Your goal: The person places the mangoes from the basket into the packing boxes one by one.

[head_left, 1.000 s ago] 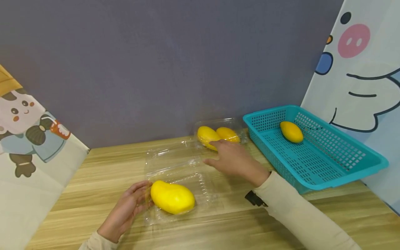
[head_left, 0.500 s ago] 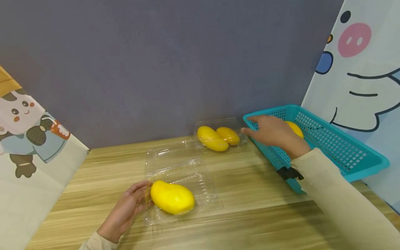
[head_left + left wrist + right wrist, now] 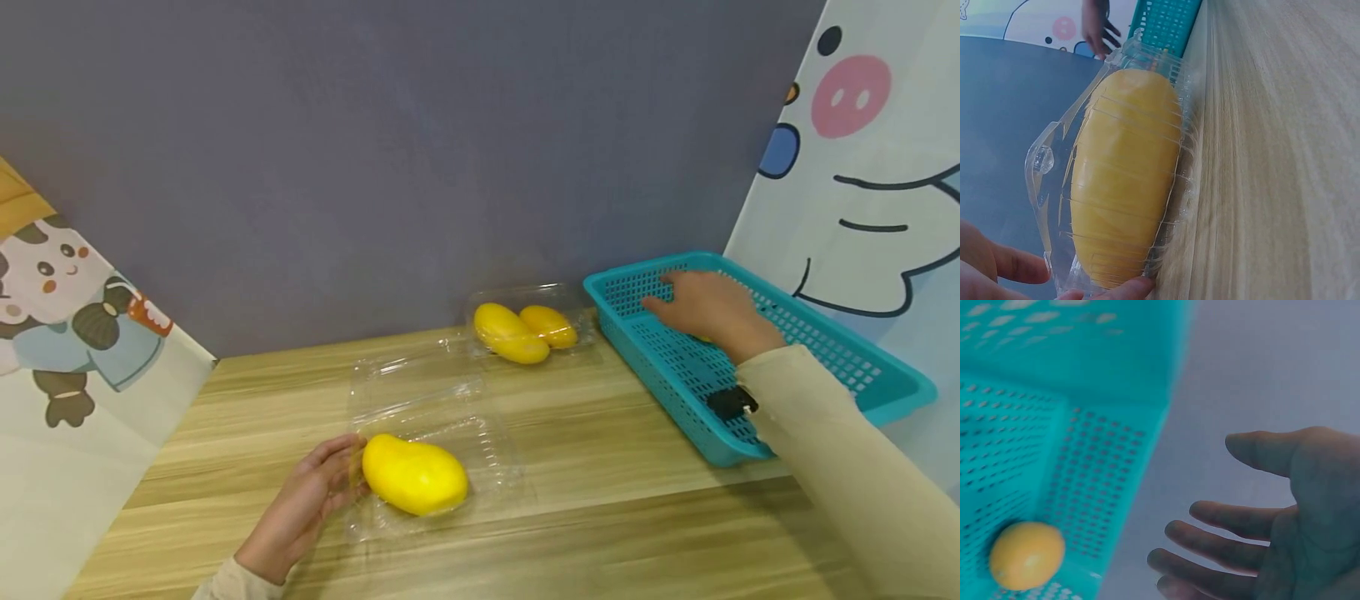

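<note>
In the head view, my left hand (image 3: 307, 500) holds the left edge of an opened clear plastic clamshell container (image 3: 480, 454), its fingertips curved at the rim. A large yellow mango (image 3: 415, 477) lies in the near half of it. From the left wrist, the mango (image 3: 1125, 181) shows through the ribbed plastic, with fingers (image 3: 1022, 267) at the near end. My right hand (image 3: 708, 308) hovers over the turquoise basket (image 3: 652, 392), fingers spread and holding nothing. Another mango (image 3: 1027, 556) sits in the basket; my right hand mostly covers it in the head view.
A second clear container (image 3: 525, 292) with two mangoes (image 3: 510, 333) stands at the back, close to the grey wall (image 3: 375, 167) and the basket's left corner. The wooden table (image 3: 585, 517) extends in front. Cartoon-printed panels (image 3: 862, 233) flank both sides.
My right hand has moved right, from over the mangoes in the rear container to above the basket. My left hand and the opened container stay where they were.
</note>
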